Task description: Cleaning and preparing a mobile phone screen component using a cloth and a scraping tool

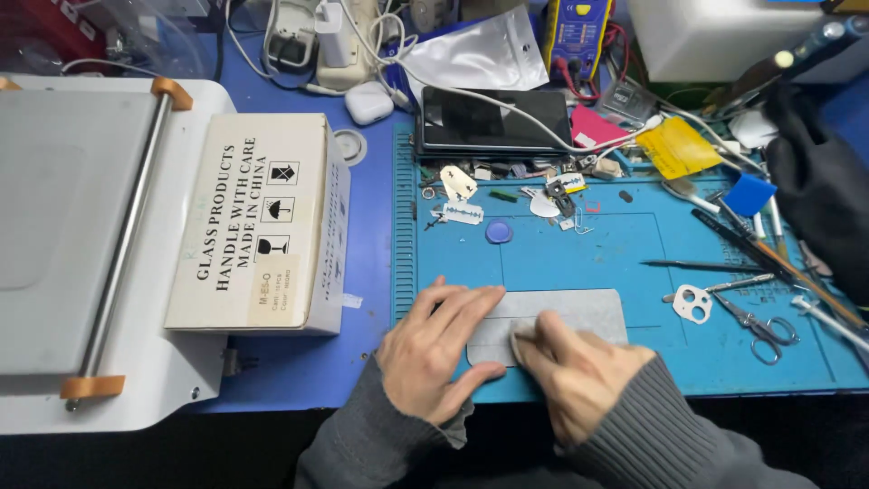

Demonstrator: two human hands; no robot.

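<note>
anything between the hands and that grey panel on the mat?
Nothing visible. The left hand lies flat on the left end of the grey panel, and the right hand presses what looks like a small cloth wad onto it, so only that wad sits between the right fingers and the panel. The blue mat around it holds only scattered tools farther off.

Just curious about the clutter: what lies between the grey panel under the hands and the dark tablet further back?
In the head view: a blue round cap, a razor blade and small parts on the blue mat.
</note>
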